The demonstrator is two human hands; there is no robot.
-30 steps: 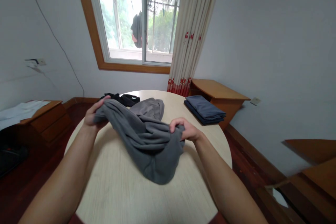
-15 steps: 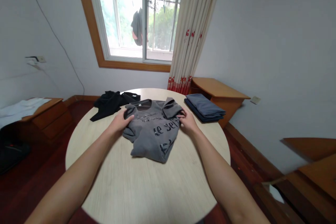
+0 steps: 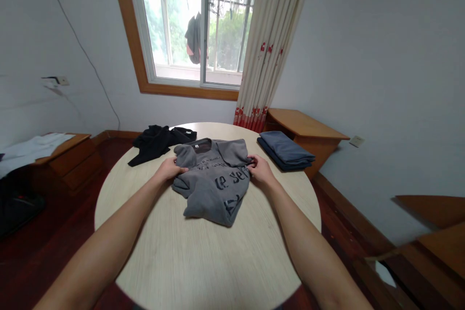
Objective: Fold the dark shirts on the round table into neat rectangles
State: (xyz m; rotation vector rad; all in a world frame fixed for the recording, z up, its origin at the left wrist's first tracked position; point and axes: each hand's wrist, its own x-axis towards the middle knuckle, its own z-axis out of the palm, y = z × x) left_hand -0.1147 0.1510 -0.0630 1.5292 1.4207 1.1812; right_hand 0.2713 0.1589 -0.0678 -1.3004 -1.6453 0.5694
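Observation:
A grey T-shirt (image 3: 209, 189) with dark lettering lies crumpled on the round table (image 3: 203, 266), its collar towards the window and its lower part bunched up. My left hand (image 3: 170, 168) pinches the shirt's left side by the sleeve. On the opposite side, my right hand (image 3: 259, 169) has its fingers closed on the edge of the right sleeve, which lies folded inward across the chest. Both hands rest close to the tabletop.
Black clothing (image 3: 154, 143) lies loosely at the table's back left. A stack of folded dark garments (image 3: 286, 150) sits at the back right. Beyond stand a wooden desk (image 3: 308, 126), a curtain (image 3: 271, 48) and a window. A drawer unit (image 3: 78, 157) is at left.
The right sleeve, raised and curled before, now lies flatter across the shirt's chest. My left hand has moved slightly down the sleeve; the view has shifted a little.

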